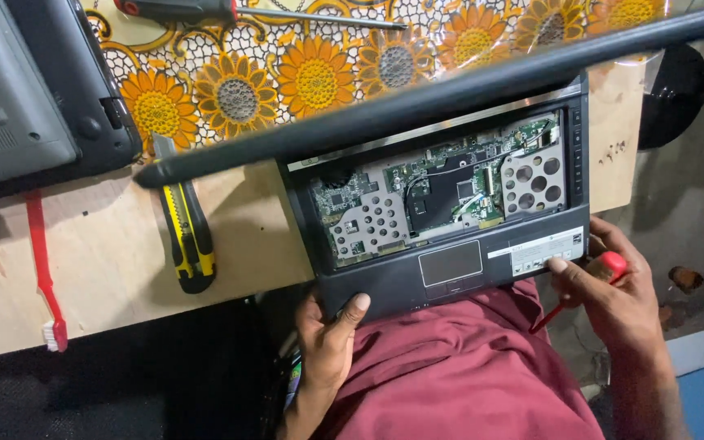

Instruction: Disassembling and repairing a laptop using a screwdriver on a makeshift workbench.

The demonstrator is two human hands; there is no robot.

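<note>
Opened laptop point(450, 236) sits gripped between both hands' fingers point(358, 305) at its near edge.

Bright overhead light, sharp focus, dark shadowed lower edge

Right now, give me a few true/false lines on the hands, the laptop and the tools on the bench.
1. The laptop has its keyboard fitted. False: the keyboard is off and the circuit board is exposed.
2. The right hand holds a red-handled screwdriver. True.
3. The left hand grips the yellow utility knife. False: it holds the laptop's front edge; the knife lies apart on the wooden bench.
4. A red brush lies on the bench left of the knife. True.
5. The laptop sits wholly on the bench. False: its front edge overhangs the person's lap.
</note>
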